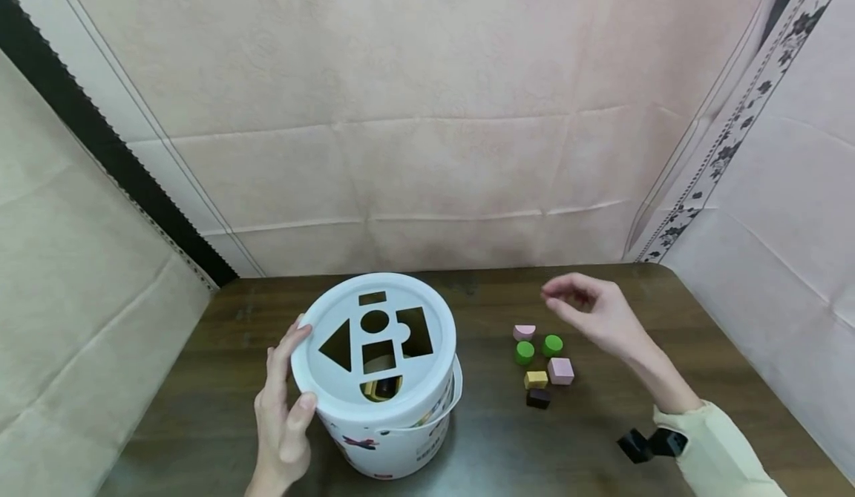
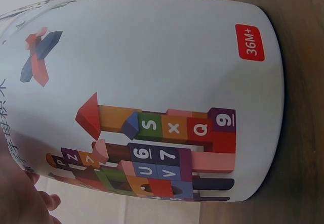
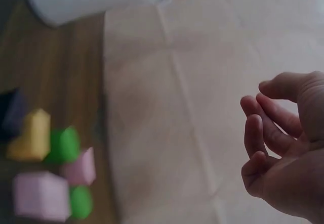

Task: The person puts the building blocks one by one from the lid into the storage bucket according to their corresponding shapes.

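A white bucket with printed block pictures stands on the table, its round lid cut with variously shaped holes. My left hand rests against the bucket's left side, fingertips and thumb at the lid's edge. Through the front hole, yellow and dark pieces show inside. Over the table's right side hovers my right hand, fingers loosely bent and nothing between them. Just left of it lie a pink half-round block, two green round blocks, a pink cube, a yellow block and a dark block.
The brown wooden table ends at a pale cloth backdrop, with more cloth at both sides. The bucket's white handle hangs down on its right. A black device is strapped to the right wrist by the pale sleeve.
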Tool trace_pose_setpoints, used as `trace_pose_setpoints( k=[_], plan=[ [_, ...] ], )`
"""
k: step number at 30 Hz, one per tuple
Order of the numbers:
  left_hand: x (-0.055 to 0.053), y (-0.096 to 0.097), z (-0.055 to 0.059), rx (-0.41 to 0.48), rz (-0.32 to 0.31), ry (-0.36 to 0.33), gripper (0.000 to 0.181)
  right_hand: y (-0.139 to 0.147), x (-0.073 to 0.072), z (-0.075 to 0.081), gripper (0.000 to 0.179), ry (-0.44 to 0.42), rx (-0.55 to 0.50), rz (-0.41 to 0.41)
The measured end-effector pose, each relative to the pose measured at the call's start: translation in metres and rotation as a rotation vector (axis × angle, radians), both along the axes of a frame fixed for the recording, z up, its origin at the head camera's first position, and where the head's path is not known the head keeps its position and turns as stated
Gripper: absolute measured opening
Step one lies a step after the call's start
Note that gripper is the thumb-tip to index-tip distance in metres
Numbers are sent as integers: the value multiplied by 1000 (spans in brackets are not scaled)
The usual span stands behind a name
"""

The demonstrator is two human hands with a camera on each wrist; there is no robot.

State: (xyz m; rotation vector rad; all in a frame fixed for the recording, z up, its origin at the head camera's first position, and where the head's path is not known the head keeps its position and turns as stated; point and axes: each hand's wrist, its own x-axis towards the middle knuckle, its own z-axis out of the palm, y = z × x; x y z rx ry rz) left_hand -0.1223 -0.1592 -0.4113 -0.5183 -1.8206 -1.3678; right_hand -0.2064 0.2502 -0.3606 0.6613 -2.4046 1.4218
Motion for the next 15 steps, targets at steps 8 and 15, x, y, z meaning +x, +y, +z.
trace_pose_setpoints(
  k=[8,15],
  plan=[
    [-1,0,-1,-4,-1,-9,55,42,16,-51,18,-85,43,-70],
    [0,0,-1,1,1,-13,56,57,24,-83,21,-135,52,-131]
  ],
)
